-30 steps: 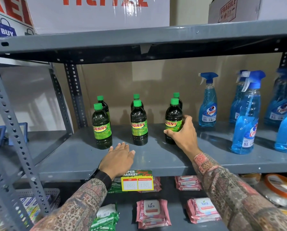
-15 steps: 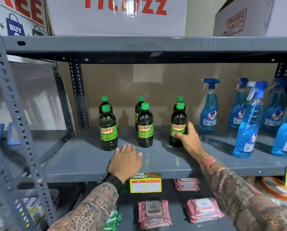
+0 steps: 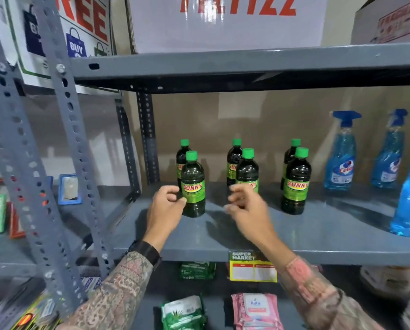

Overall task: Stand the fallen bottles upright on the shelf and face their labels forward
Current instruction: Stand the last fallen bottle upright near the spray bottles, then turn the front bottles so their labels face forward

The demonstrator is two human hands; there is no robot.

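Note:
Several dark Sunny bottles with green caps stand upright in three pairs on the grey shelf (image 3: 318,234). The front left bottle (image 3: 193,186) and the front right bottle (image 3: 295,184) show their labels forward. My right hand partly hides the label of the front middle bottle (image 3: 247,170). My left hand (image 3: 165,206) hovers loosely curled beside the front left bottle, fingertips at its label edge, not wrapped around it. Blurred by motion, my right hand (image 3: 246,208) is just in front of the middle bottle with its fingers apart and holds nothing.
Blue spray bottles (image 3: 339,160) stand to the right on the same shelf. A perforated grey post (image 3: 63,163) rises at the left, and an upper shelf (image 3: 246,65) hangs overhead. A price tag (image 3: 252,266) is fixed to the shelf's front edge, with wipe packs (image 3: 256,310) below.
My right hand has let go of the front right bottle and moved left to the middle pair. My left hand has lifted off the shelf toward the front left bottle. The view has shifted left.

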